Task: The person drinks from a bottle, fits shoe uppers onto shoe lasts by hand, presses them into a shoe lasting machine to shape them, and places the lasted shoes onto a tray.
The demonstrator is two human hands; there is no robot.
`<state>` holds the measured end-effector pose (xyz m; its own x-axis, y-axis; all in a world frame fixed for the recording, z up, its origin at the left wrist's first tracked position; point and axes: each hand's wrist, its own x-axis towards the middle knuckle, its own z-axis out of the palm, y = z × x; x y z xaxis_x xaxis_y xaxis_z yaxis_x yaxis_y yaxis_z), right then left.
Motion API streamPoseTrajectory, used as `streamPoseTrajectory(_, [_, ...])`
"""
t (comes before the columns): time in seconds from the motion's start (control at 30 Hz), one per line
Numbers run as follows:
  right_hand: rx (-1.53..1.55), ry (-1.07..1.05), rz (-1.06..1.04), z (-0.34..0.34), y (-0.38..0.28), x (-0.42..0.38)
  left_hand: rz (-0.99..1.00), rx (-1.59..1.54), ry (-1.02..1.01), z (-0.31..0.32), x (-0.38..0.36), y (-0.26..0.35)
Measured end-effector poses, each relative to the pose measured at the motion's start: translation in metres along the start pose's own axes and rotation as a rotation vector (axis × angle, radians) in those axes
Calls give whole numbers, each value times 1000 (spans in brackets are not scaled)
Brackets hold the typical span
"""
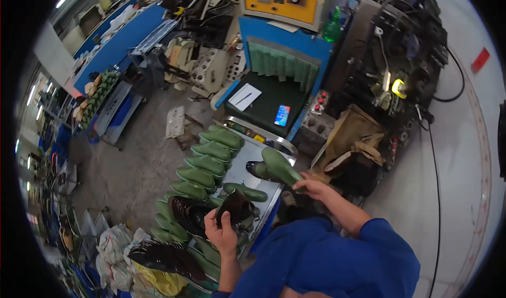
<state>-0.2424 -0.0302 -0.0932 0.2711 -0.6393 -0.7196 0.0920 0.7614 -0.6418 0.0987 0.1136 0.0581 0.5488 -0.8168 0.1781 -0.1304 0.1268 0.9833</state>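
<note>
My right hand [314, 187] is closed round the narrow end of a green shoe last [278, 164], which slants up and left over the metal table [271, 192]. Just behind that last, a dark shiny object [255, 169] sits at the table's right side. In my left hand [223, 231] is a dark brown leather shoe upper [237, 206], pinched between thumb and fingers. More dark uppers [192, 213] lie left of that hand, on top of green lasts. A single green last [245, 191] rests between my two hands.
Rows of green lasts [211, 150] line the table's left side. Beyond stands a blue machine with a yellow control panel [282, 3], a phone [282, 115] and a notepad [244, 97]. Dark machinery [390, 71] is at the right; stacked uppers [166, 258] and sacks [113, 245] are lower left.
</note>
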Motion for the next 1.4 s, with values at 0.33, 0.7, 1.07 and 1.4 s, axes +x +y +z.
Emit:
streamPoseTrajectory(0.33, [315, 391, -480, -104, 41, -168, 26, -91, -622, 142, 0, 26])
streamPoseTrajectory(0.7, [449, 513, -607, -216, 66, -146, 12, -140, -934, 344, -69, 115])
streamPoseTrajectory(1.07, [1161, -120, -806, -234, 72, -192, -403, -25, -1153, 594, -104, -30])
streamPoseTrajectory(1.4, [1013, -84, -737, -258, 102, -177, -248, 183, -1139, 612, -82, -57])
